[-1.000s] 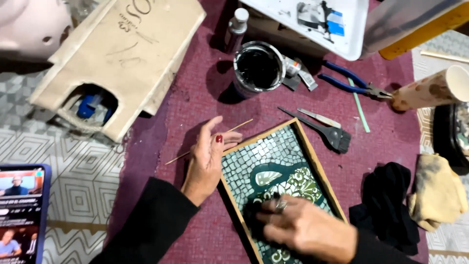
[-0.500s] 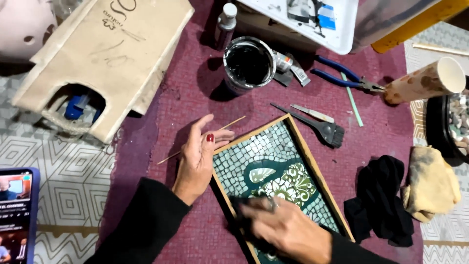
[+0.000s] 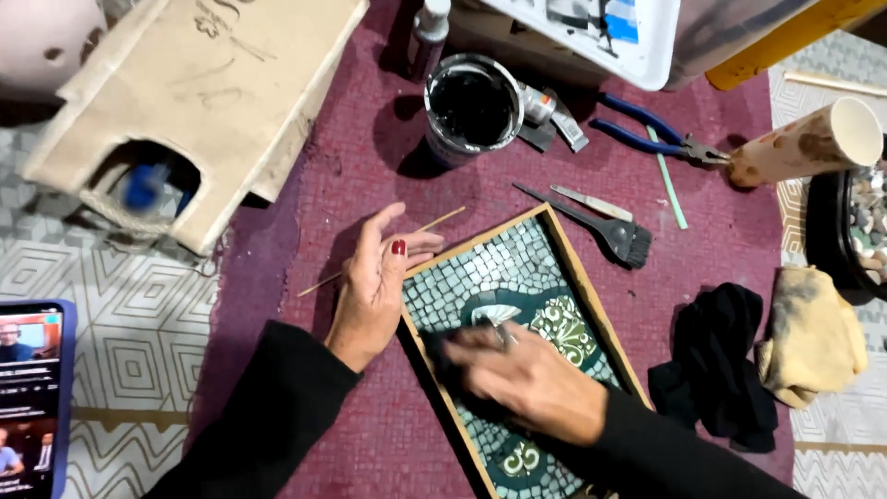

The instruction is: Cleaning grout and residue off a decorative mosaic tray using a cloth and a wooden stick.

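The left hand [image 3: 374,282] lies open, flat against the near-left edge of the mosaic tray [image 3: 517,277] over a thin stick [image 3: 434,225], while the blurred right hand [image 3: 531,379] presses a half-hidden dark cloth [image 3: 443,356] onto the tiles, its grip unclear.

- tray [image 3: 565,268] sits on the mat [image 3: 370,166], pretty much dead centre
- left hand [image 3: 374,286] rests at the tray's left edge, lying over a stick [image 3: 434,225]
- right hand [image 3: 527,379] is on the tray, with a cloth [image 3: 443,356] under its fingers
- can [image 3: 473,109] is behind the tray
- brush [image 3: 610,231] and pliers [image 3: 656,137] are to the back right
- rags [image 3: 721,370] are right of the tray
- phone [image 3: 32,397] is far left
- box [image 3: 194,102] is back left
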